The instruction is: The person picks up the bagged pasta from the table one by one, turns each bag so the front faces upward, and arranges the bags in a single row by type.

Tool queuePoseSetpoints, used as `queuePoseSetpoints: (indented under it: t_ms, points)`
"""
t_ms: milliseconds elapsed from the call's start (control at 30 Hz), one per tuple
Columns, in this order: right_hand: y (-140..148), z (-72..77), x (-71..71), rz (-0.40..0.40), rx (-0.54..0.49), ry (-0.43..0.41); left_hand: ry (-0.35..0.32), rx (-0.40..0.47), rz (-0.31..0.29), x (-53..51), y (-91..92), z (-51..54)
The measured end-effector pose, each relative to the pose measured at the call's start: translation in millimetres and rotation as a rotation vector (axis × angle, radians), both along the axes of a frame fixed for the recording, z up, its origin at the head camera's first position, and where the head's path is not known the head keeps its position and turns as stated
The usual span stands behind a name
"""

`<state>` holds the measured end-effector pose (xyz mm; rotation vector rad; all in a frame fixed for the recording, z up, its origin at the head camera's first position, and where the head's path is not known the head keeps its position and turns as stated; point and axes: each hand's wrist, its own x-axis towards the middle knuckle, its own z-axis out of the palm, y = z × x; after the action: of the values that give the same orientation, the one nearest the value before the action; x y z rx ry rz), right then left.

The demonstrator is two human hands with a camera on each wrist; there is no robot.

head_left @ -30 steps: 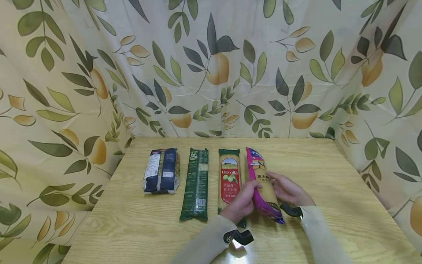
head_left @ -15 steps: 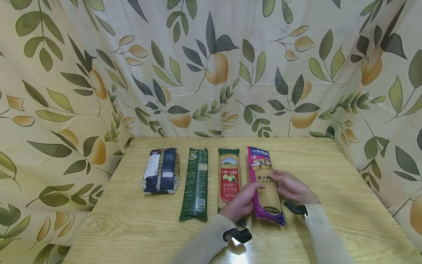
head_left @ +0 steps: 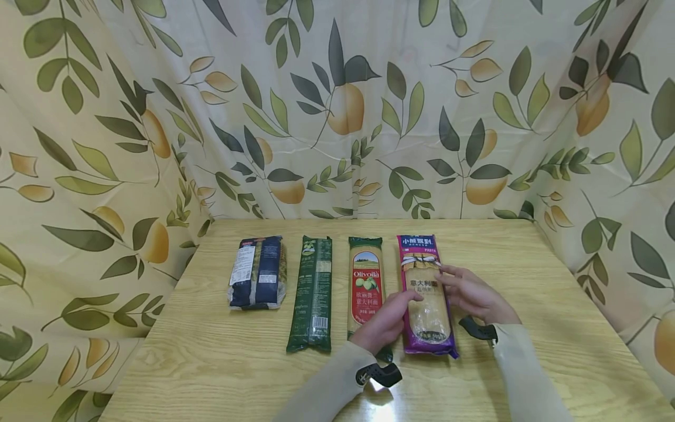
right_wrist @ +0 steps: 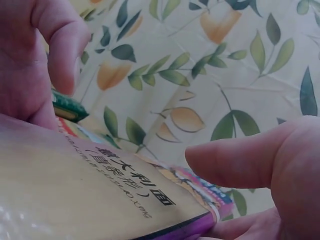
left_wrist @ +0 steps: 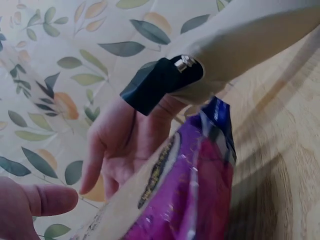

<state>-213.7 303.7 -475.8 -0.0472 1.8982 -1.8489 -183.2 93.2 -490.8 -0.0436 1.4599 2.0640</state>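
A purple-edged pack of spaghetti (head_left: 426,316) lies face up between both hands in the head view, its clear window showing pale pasta. My left hand (head_left: 387,321) is at its left edge, thumb stretched over the front and fingers partly hidden. At the right edge, my right hand (head_left: 477,296) touches the pack with its fingers. The right wrist view shows the right thumb (right_wrist: 235,157) raised clear of the pack. In the left wrist view, the left thumb (left_wrist: 50,200) is also apart from the wrapper. Whether the pack's underside fully meets the table cannot be told.
Left of the hands lie a green pack with a red label (head_left: 365,281), partly covered by the left hand, a dark green spaghetti pack (head_left: 311,293) and a navy pasta bag (head_left: 257,272). A leaf-patterned curtain (head_left: 337,117) borders the wooden table (head_left: 211,363).
The purple pack has turned from a tilted, slanting pose to nearly flat and straighter, its front now facing up. My right hand has shifted slightly right; the left has barely moved.
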Motion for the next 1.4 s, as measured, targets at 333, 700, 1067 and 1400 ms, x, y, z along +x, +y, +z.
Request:
queuePoseSetpoints:
  t_ms: [333,700,1067,1400]
  points:
    - [1,5.3,1.3,0.007,0.027,0.008,0.058,-0.112,0.018,-2.1,-4.9,1.8]
    - [-4,4.1,-1.1,-0.026,0.007,-0.020,0.092,-0.126,0.023,0.1,-2.3,1.7]
    - [-6,-1.0,-1.9,-0.011,-0.015,-0.004,0.115,-0.176,0.028,2.1,-2.3,3.4]
    - [-12,0.0,-3.4,-0.054,-0.066,-0.040,0.113,-0.224,0.013,2.9,-2.1,7.2]
